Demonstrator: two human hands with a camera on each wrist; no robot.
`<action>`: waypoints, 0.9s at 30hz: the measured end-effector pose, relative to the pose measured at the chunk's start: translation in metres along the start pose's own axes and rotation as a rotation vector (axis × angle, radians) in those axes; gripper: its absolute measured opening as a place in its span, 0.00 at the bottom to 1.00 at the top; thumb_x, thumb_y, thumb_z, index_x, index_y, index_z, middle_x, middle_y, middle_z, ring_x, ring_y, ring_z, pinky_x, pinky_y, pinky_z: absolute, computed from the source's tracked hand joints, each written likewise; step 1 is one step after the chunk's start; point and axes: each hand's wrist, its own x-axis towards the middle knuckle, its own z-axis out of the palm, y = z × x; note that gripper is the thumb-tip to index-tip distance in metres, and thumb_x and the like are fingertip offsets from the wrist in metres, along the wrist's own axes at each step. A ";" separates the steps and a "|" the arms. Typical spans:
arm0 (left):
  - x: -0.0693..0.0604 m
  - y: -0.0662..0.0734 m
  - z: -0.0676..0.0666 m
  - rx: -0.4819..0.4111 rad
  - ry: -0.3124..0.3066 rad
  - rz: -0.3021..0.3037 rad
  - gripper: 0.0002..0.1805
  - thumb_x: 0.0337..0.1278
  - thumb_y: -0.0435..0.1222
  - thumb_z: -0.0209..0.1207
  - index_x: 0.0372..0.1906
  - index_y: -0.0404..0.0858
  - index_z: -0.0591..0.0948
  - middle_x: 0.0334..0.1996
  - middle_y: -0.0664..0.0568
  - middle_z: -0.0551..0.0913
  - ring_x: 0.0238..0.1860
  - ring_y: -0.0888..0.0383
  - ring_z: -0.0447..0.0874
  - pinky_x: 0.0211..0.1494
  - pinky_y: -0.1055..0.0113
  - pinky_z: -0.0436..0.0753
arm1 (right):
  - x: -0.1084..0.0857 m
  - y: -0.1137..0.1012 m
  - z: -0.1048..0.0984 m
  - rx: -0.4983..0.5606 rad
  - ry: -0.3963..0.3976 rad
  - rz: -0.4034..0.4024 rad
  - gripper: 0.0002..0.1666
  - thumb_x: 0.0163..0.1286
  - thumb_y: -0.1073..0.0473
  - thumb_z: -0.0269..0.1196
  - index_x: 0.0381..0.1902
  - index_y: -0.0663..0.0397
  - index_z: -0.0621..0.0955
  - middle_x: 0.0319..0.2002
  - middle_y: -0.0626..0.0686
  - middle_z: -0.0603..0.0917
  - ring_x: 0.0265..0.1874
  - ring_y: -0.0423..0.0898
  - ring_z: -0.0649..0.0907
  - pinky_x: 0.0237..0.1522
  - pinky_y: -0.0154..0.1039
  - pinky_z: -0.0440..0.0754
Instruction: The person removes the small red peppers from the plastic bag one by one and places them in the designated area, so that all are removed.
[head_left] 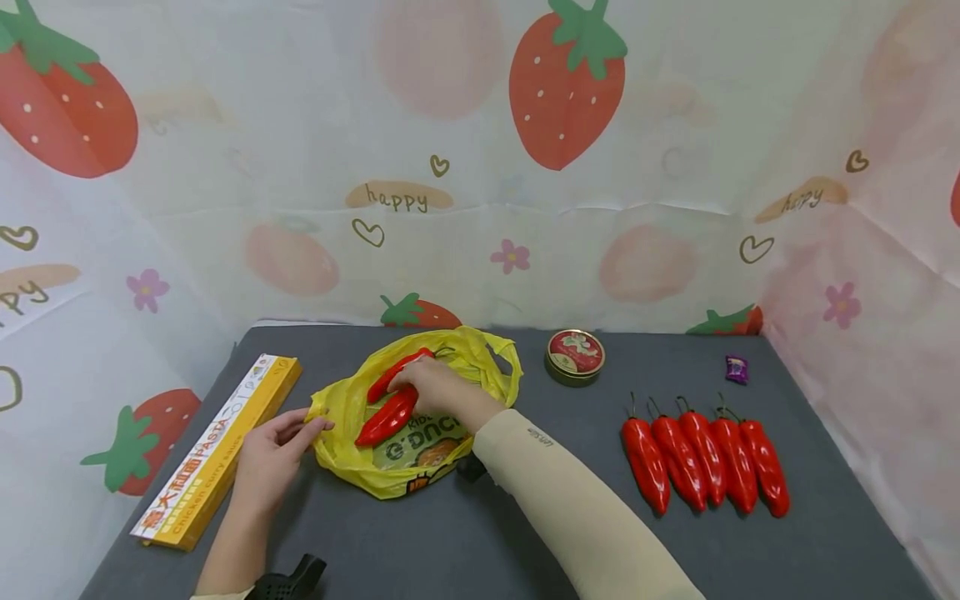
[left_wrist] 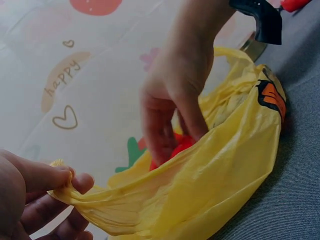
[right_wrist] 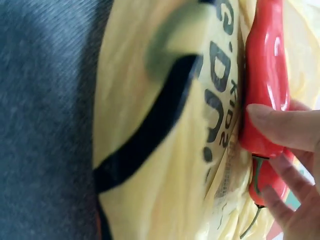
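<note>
A yellow plastic bag (head_left: 341,400) lies with its mouth spread, and a printed packet (head_left: 431,437) shows inside. My left hand (head_left: 273,458) pinches the bag's left rim between thumb and fingers, as the left wrist view shows closely (left_wrist: 45,195). My right hand (head_left: 438,387) reaches into the mouth and holds a glossy red chili pepper (head_left: 388,417) by its stem end. In the right wrist view, the thumb of the right hand (right_wrist: 295,150) lies across this pepper (right_wrist: 267,75). A second red chili pepper (head_left: 390,375) is beside it, partly behind the fingers.
Several red chili peppers (head_left: 697,458) lie in a row at the right. A round red tin (head_left: 575,354) stands behind the bag to the right, and a small purple packet (head_left: 737,369) lies farther right. A yellow pasta box (head_left: 221,450) lies left of the bag.
</note>
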 end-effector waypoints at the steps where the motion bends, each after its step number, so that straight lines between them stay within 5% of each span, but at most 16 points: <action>1: 0.000 0.000 0.000 0.003 0.001 0.002 0.27 0.70 0.53 0.58 0.63 0.39 0.80 0.46 0.54 0.90 0.44 0.66 0.79 0.49 0.76 0.81 | 0.000 0.001 0.000 -0.009 -0.006 0.009 0.28 0.62 0.67 0.71 0.59 0.41 0.84 0.58 0.44 0.83 0.58 0.44 0.76 0.61 0.38 0.74; 8: 0.001 -0.001 0.000 0.003 -0.002 0.005 0.27 0.69 0.52 0.59 0.63 0.39 0.80 0.47 0.53 0.90 0.43 0.67 0.80 0.49 0.76 0.82 | -0.005 0.012 0.002 0.012 0.003 0.045 0.25 0.63 0.64 0.72 0.57 0.40 0.84 0.55 0.44 0.84 0.51 0.44 0.79 0.56 0.37 0.77; 19: 0.001 0.000 0.000 -0.013 -0.001 0.003 0.27 0.69 0.52 0.59 0.63 0.39 0.80 0.46 0.54 0.90 0.43 0.67 0.80 0.49 0.75 0.82 | -0.030 0.029 -0.024 0.394 0.120 -0.010 0.22 0.60 0.53 0.76 0.51 0.45 0.82 0.51 0.46 0.85 0.51 0.44 0.80 0.55 0.39 0.79; 27: 0.001 -0.001 0.001 -0.018 -0.008 0.000 0.27 0.70 0.51 0.59 0.63 0.38 0.80 0.47 0.53 0.90 0.44 0.67 0.80 0.49 0.77 0.81 | -0.055 0.043 -0.043 0.503 0.165 -0.078 0.22 0.67 0.51 0.70 0.58 0.47 0.83 0.51 0.49 0.85 0.48 0.45 0.81 0.48 0.37 0.81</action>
